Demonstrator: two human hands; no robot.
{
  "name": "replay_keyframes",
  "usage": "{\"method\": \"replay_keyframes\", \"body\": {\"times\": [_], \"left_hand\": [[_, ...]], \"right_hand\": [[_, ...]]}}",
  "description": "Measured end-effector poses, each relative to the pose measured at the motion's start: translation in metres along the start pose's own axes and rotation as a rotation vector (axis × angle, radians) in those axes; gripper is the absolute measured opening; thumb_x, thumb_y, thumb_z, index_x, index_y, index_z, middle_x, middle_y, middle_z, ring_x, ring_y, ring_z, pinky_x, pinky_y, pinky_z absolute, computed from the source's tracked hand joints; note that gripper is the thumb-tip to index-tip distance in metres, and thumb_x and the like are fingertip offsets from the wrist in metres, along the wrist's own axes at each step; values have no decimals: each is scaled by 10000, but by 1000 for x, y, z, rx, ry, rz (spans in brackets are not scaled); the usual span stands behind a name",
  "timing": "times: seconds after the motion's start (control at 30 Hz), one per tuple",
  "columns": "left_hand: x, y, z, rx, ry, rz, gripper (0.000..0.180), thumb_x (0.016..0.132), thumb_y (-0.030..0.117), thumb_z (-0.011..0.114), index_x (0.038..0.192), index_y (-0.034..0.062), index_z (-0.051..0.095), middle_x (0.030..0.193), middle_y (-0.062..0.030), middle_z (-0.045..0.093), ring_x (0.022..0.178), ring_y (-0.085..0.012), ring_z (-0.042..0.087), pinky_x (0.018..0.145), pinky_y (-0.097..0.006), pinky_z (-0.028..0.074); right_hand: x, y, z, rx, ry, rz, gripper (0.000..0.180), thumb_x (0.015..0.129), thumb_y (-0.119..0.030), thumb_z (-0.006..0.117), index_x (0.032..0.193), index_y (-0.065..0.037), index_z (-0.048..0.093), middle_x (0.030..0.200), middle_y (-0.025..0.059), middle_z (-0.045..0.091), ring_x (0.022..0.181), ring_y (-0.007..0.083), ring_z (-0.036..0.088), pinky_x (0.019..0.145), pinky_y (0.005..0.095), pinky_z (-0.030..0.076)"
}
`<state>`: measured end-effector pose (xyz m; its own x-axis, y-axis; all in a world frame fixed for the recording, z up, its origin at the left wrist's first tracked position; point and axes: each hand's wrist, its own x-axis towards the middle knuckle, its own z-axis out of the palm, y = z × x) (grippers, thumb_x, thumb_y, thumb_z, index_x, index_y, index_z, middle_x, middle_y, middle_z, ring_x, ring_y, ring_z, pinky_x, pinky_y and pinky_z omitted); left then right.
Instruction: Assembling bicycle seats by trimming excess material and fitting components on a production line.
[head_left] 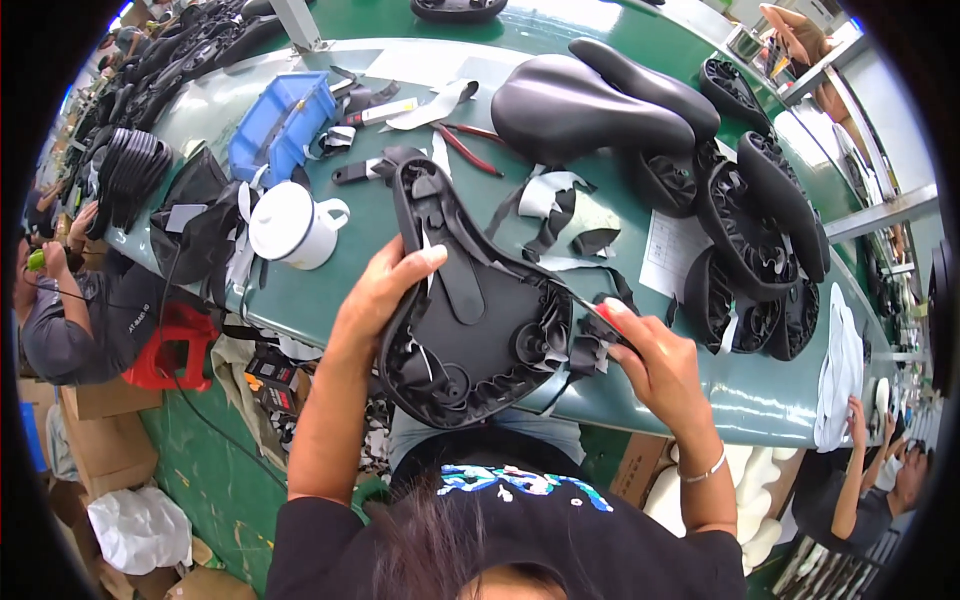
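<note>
An upturned black bicycle saddle (pixel 430 350) is held in front of me, its hollow underside facing up and the narrow nose pointing away. Gathered black cover material lines its inner rim. My left hand (pixel 385 285) is closed around the left edge, thumb inside the hollow. At the right edge, my right hand (pixel 655 365) is closed on what looks like a knife (pixel 606 312) with a red and black handle. Its thin blade touches or nearly touches the rim. A strip of black trimming (pixel 588 355) hangs beside those fingers.
Red-handled pliers (pixel 468 152), a white enamel mug (pixel 300 228) and a blue bin (pixel 282 122) stand beyond the saddle on the green table (pixel 380 65). More saddles (pixel 590 105) are piled at the right, near a printed sheet (pixel 672 252). Other people work at both sides.
</note>
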<state>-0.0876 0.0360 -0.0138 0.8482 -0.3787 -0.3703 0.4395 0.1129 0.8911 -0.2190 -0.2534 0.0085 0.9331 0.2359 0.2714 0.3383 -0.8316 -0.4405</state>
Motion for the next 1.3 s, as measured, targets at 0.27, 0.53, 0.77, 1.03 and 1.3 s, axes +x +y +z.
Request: {"method": "replay_keyframes", "body": {"times": [0.27, 0.53, 0.77, 1.03, 1.3], "left_hand": [[6, 2, 0, 126, 6, 36, 407, 789, 287, 650, 1041, -15, 544, 848, -35, 545, 700, -87, 544, 626, -221, 460], [-46, -45, 3, -67, 289, 188, 259, 795, 242, 624, 914, 26, 546, 773, 22, 466, 678, -65, 425, 595, -222, 346], [-67, -46, 30, -73, 342, 289, 215, 815, 200, 614, 930, 52, 509, 777, 20, 443, 689, -69, 414, 619, -227, 343], [-56, -29, 29, 1187, 541, 787, 463, 715, 147, 735, 1112, 28, 530, 1086, -150, 509, 1059, -311, 460, 923, -412, 366], [10, -25, 66, 1003, -222, 897, 242, 811, 153, 644, 639, 56, 504, 579, -59, 424, 645, -226, 438, 663, -351, 284]], "right_hand": [[-27, -2, 28, -235, -156, 71, 640, 861, -171, 622, 1430, -282, 352, 675, 110, 490, 489, 276, 545, 415, 399, 430], [-64, -66, 40, 96, -72, 372, 633, 860, -136, 641, 1425, -142, 354, 769, 182, 603, 635, 366, 621, 563, 412, 514], [31, -51, 42, 207, 244, 218, 560, 793, -84, 702, 1301, -50, 468, 1011, 156, 675, 854, 269, 686, 660, 339, 539], [37, -13, 16, 1013, 312, 648, 416, 798, -36, 628, 1202, -12, 534, 775, 14, 558, 552, 57, 522, 499, 188, 438], [3, -4, 9, 372, 108, 155, 566, 806, -178, 713, 1321, -113, 486, 896, 111, 664, 695, 229, 655, 612, 318, 521]]}}
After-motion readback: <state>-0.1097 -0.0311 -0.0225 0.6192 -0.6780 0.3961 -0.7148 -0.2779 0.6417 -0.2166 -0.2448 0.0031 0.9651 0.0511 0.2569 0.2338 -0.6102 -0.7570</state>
